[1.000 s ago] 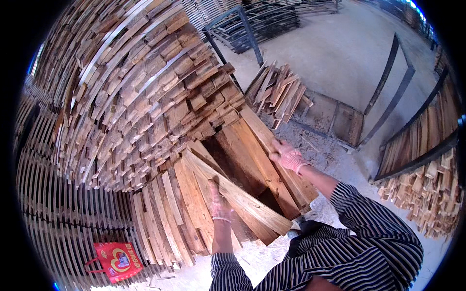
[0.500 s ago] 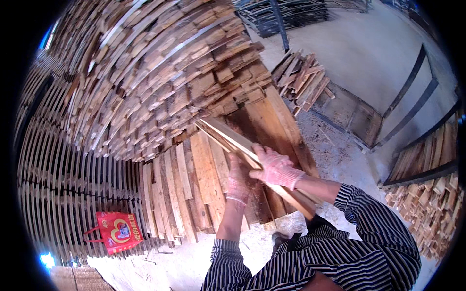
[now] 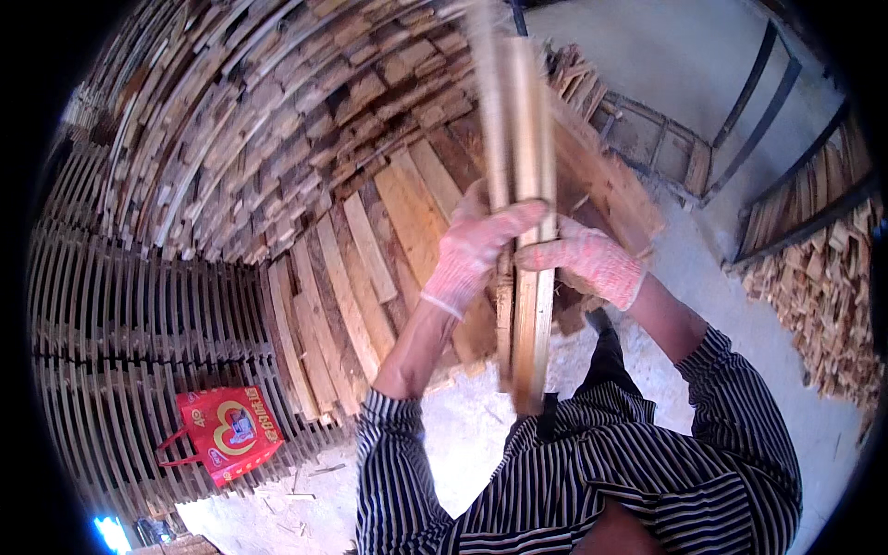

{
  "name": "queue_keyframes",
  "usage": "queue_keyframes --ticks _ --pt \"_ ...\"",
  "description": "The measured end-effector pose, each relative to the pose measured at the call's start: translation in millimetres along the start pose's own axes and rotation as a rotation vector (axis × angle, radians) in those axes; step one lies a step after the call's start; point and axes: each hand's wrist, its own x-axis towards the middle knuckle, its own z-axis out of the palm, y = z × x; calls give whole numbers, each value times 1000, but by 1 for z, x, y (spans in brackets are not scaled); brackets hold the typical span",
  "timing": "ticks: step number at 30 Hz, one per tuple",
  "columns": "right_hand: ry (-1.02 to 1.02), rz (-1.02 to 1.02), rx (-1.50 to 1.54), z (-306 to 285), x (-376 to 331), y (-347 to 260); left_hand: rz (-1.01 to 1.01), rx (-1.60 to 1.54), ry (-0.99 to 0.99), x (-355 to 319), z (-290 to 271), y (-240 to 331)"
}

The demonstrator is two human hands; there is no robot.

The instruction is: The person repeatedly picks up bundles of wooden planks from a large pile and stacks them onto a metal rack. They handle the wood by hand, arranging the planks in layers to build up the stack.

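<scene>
Both gloved hands grip a bundle of long pale wooden slats point(image 3: 524, 231), held upright in front of the stacked timber pile point(image 3: 277, 139). Left hand point(image 3: 476, 245) and right hand point(image 3: 587, 261) are closed around its middle. Step in hand: lifting and carrying. The bundle looks top-heavy, so a firm balanced hold seems required.

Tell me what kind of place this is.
Most likely a timber yard or pallet workshop. Stacked wooden slats rise in a tall wall, loose planks lean against them, and offcuts lie heaped on the concrete floor. Both gloved hands, the left hand and the right hand, grip a bundle of slats.
</scene>
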Motion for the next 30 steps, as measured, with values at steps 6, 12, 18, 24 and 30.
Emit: queue_keyframes --ticks 6,12,18,24,30 --pt "317 -172 210 27 -81 106 -102 447 -330 -34 -56 11" --pt "632 -90 422 7 -167 191 -160 1149 -102 -95 -187 -49" --pt "632 51 415 16 -97 236 -75 1242 -39 -158 -295 -147" --pt "385 -75 544 20 -68 261 -6 1180 136 -175 -316 -205" --pt "478 239 354 85 -113 313 -257 1169 109 -174 -306 -173"
